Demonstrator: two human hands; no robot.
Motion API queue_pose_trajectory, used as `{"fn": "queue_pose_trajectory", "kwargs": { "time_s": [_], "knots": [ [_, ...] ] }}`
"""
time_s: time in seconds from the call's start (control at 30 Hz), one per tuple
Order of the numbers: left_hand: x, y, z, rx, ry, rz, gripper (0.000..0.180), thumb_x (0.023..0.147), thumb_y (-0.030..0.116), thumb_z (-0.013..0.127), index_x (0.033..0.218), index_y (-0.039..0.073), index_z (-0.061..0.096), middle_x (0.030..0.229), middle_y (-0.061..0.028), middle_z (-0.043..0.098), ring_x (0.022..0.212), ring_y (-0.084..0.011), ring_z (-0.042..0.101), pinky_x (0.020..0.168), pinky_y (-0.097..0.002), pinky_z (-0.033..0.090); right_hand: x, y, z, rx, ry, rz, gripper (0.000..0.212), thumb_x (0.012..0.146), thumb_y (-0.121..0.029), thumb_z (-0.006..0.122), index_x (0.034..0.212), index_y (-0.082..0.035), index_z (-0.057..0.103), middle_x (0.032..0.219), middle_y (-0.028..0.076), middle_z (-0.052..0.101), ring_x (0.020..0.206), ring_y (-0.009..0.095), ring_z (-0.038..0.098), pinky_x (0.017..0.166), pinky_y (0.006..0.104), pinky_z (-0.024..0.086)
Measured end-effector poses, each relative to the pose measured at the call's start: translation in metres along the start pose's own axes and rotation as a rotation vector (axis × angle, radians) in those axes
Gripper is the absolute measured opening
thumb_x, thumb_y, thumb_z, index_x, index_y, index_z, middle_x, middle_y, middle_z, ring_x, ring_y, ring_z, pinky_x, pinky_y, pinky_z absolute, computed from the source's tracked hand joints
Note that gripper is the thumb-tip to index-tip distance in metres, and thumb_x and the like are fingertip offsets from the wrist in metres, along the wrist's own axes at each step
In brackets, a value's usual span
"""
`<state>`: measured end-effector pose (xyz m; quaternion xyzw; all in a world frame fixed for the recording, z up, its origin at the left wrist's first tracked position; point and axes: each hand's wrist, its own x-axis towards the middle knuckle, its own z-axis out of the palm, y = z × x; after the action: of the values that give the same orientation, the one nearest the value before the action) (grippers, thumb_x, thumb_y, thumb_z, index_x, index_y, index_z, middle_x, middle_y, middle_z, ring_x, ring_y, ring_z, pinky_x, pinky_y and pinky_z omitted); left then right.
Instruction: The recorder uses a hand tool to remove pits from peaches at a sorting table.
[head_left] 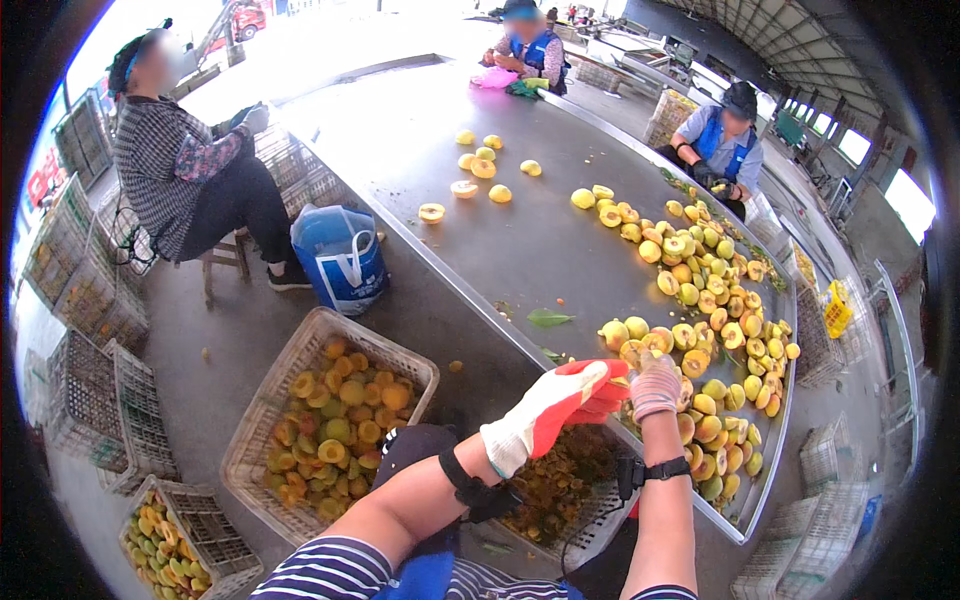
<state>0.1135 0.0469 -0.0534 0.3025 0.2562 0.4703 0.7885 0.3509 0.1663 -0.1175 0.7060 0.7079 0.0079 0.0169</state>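
Where the near edge of a grey metal surface (560,270) crosses in front of the wearer, two gloved hands meet over it, fingertips together. The left hand (560,405), in a white glove with a red palm, comes in from eight o'clock; the right hand (656,387), in a thin striped glove, comes up from six. A small yellowish bit shows between their fingers, but whether either hand is clamped on it cannot be told.

A heap of yellow fruit (715,290), many pieces halved with the cut faces showing, fans around the hands from twelve to four o'clock. Its long axis runs from eleven toward five across the surface, and the right hand is nearer, just beside the closest halves. Single fruits are round, with no clear long axis. A loose green leaf (548,317) lies at eleven.

Of the containers, a pale plastic crate (252,428) on the floor at nine o'clock holds orange-yellow fruit, some of it halved. At seven, partly beneath the left forearm, a scrap crate (608,522) holds brownish-green scraps. At eight, farther off, a smaller-looking crate (215,535) holds greenish-yellow fruit. At ten stands a blue bucket (340,275); its contents cannot be made out.
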Motion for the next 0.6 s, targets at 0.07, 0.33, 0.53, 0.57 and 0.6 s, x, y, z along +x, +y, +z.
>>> {"fn": "queue_pose_trajectory", "kwargs": {
  "time_s": [0.07, 0.33, 0.53, 0.57, 0.6],
  "knots": [
    [0.0, -0.002, 0.001, 0.021, 0.004, 0.008, 0.051, 0.106, 0.048, 0.062, 0.145, 0.015, 0.064, 0.125, -0.0049, 0.074, 0.109, -0.0157, 0.068, 0.096, -0.0327, 0.052, -0.005, 0.002, 0.003, 0.014, 0.012, -0.1, 0.057, 0.093, -0.041, 0.071, 0.143, -0.016, 0.059, 0.146, 0.021, 0.058, 0.124, 0.037, 0.065, 0.099, 0.0495, 0.054],
    [0.015, -0.019, 0.002, -0.072, 0.034, 0.126, 0.045, 0.107, 0.04, 0.063, 0.141, 0.011, 0.065, 0.122, -0.0051, 0.075, 0.102, -0.0162, 0.071, 0.089, -0.0314, 0.055, 0.009, 0.019, 0.011, 0.418, -0.024, -0.231, 0.056, 0.092, -0.027, 0.063, 0.146, -0.015, 0.057, 0.125, 0.028, 0.069, 0.118, 0.045, 0.065, 0.1, 0.0508, 0.054],
    [0.05, -0.044, 0.013, -0.209, 0.308, 0.367, 0.045, 0.109, 0.034, 0.061, 0.144, 0.007, 0.061, 0.128, -0.0086, 0.071, 0.111, -0.0207, 0.07, 0.097, -0.0353, 0.055, -0.049, 0.019, -0.006, 1.055, 0.238, -0.114, 0.047, 0.091, -0.038, 0.076, 0.116, 0.0, 0.07, 0.091, 0.02, 0.072, 0.084, 0.027, 0.071, 0.076, 0.0415, 0.057],
    [0.052, -0.05, 0.018, 0.009, 0.269, 0.43, 0.045, 0.109, 0.034, 0.06, 0.144, 0.006, 0.06, 0.129, -0.0103, 0.07, 0.112, -0.0217, 0.069, 0.098, -0.0362, 0.055, -0.068, 0.012, -0.008, 1.119, 0.242, -0.203, 0.046, 0.093, -0.038, 0.075, 0.115, 0.001, 0.069, 0.087, 0.017, 0.07, 0.082, 0.021, 0.07, 0.073, 0.038, 0.057],
    [0.055, -0.056, 0.022, 0.229, 0.223, 0.515, 0.045, 0.109, 0.034, 0.058, 0.144, 0.006, 0.06, 0.131, -0.0119, 0.07, 0.114, -0.0227, 0.069, 0.1, -0.0371, 0.054, -0.084, 0.001, -0.009, 1.143, 0.193, -0.155, 0.045, 0.094, -0.038, 0.074, 0.115, 0.001, 0.068, 0.086, 0.016, 0.069, 0.082, 0.021, 0.069, 0.073, 0.0377, 0.056]
  ]
}}
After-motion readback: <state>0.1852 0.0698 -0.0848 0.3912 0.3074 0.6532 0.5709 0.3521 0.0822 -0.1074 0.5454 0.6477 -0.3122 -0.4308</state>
